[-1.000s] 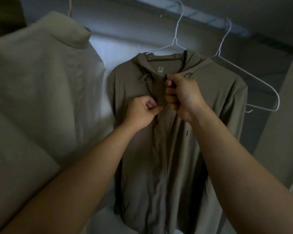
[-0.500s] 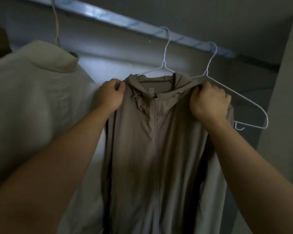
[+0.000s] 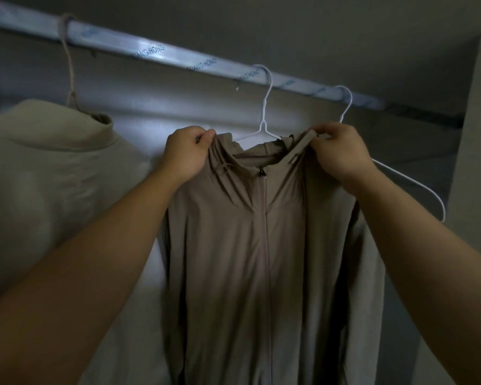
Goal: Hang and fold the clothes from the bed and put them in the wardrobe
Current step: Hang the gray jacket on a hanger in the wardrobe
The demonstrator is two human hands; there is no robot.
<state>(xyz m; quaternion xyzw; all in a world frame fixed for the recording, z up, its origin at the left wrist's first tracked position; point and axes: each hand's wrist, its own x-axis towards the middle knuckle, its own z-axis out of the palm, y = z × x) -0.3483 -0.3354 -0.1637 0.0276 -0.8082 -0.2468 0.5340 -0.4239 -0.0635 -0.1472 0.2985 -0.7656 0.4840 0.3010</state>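
Observation:
A taupe zip-up hooded jacket (image 3: 261, 245) hangs on a white wire hanger (image 3: 265, 112) from the silver wardrobe rail (image 3: 178, 55). Its zip is closed to the collar. My left hand (image 3: 185, 154) pinches the jacket's left shoulder edge by the collar. On the other side, my right hand (image 3: 340, 151) pinches the fabric at the right shoulder near the hood. Both hands hold the cloth at hanger height.
A cream high-neck garment (image 3: 45, 184) hangs to the left on a cord-wrapped hanger hook (image 3: 70, 79). An empty white wire hanger (image 3: 400, 176) hangs just right of the jacket. The wardrobe's side wall (image 3: 472, 162) stands close on the right.
A second ago both hands were at the zip near the chest. They moved apart and up to the jacket's shoulders, and the view has tilted up toward the rail.

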